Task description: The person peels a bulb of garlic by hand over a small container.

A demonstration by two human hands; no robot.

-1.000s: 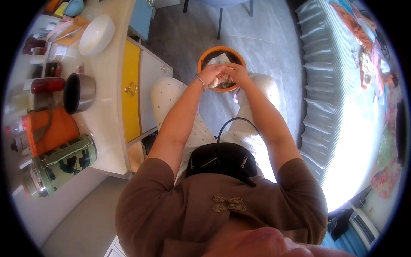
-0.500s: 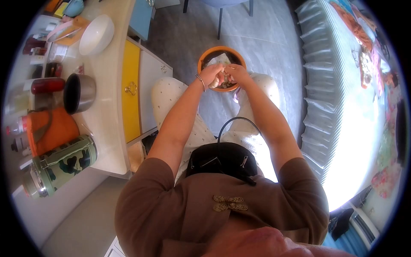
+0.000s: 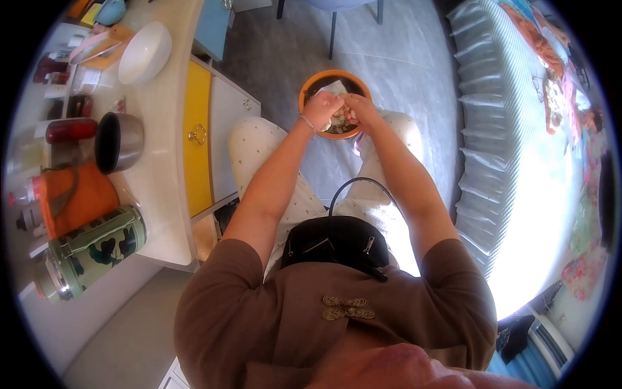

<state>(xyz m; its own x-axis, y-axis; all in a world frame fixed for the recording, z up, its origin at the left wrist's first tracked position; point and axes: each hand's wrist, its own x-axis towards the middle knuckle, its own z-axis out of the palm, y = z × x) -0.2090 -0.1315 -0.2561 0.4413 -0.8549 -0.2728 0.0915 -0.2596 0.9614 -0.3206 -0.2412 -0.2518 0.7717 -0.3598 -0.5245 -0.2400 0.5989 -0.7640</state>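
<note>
My left hand [image 3: 320, 110] is closed over an orange-rimmed bin [image 3: 302, 91]. Beside it, my right hand [image 3: 361, 110] is also closed, its fingertips meeting those of the left. A small pale piece shows around the left fingers, too little of it visible to name. Inside the bin lie a crumpled white paper or bag [image 3: 335, 88] and several pale scraps [image 3: 338, 122]. A bracelet [image 3: 307, 122] circles my left wrist. The bin stands on the floor between my knees.
On the left, a desk [image 3: 170, 129] carries a white bowl [image 3: 145, 53], a metal pot [image 3: 123, 142], an orange bag [image 3: 81, 198] and a camouflage flask [image 3: 97, 249]. A black bag [image 3: 337, 243] rests on my lap. To the right is a bed [image 3: 518, 162]; chair legs [image 3: 333, 35] stand ahead.
My left hand has turned over slightly, its back now more upward, and the hands have shifted a little. More of the scraps in the bin show between them.
</note>
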